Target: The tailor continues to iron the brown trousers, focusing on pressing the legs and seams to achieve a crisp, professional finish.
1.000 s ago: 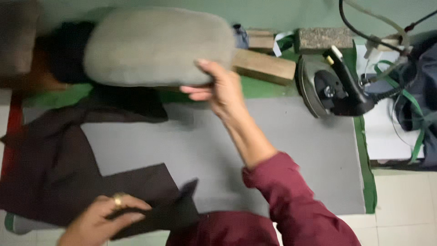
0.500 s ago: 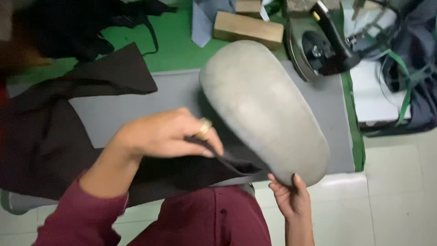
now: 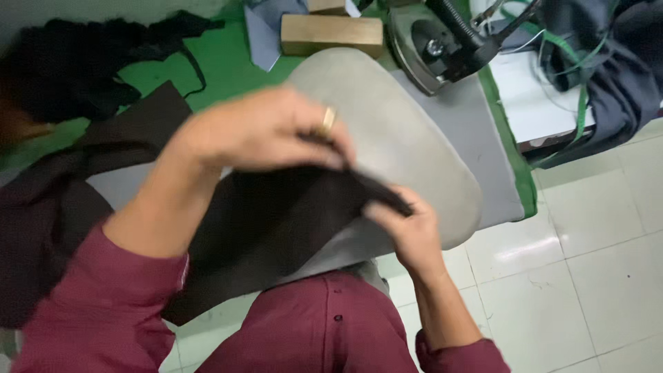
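Gray padding covers the work table [image 3: 476, 145], with green cloth at its far edge. Near the middle of the frame, a dark brown cloth [image 3: 276, 221] lies over a big gray oval pad [image 3: 407, 138]. The left hand [image 3: 269, 131] pinches the cloth's top edge. The right hand [image 3: 407, 228] grips its corner, lower right. A wooden block [image 3: 331, 34] and an iron [image 3: 442, 48] sit at the top. White floor tiles [image 3: 594, 276] fill the lower right.

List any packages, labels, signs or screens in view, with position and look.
None in view: only dark brown fabric, a grey padded form, a wooden block and an iron on the table.
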